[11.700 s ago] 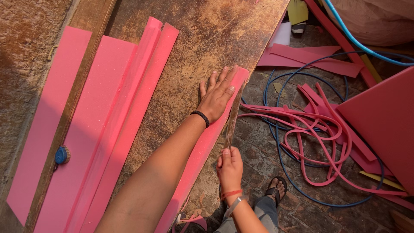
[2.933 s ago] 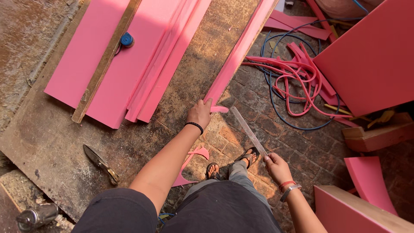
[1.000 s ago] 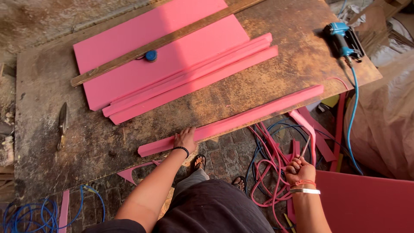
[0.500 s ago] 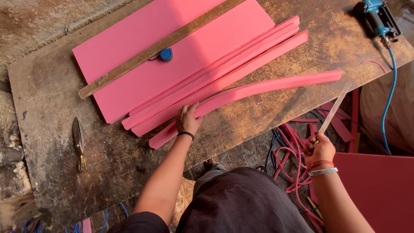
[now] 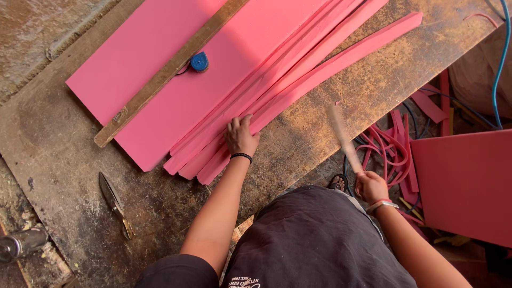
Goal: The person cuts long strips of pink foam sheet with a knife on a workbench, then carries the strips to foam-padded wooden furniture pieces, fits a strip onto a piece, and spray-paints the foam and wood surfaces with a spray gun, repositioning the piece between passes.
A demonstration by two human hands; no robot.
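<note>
Pink foam strips (image 5: 277,101), light and bendy, lie under the flat, open left hand (image 5: 241,136); the right hand (image 5: 370,186) clasps a blurred stick (image 5: 341,133).

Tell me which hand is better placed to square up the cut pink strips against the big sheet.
Left, probably. The left hand rests on the pink strips; the right hand grips a blurred blade off the table's edge.
</note>
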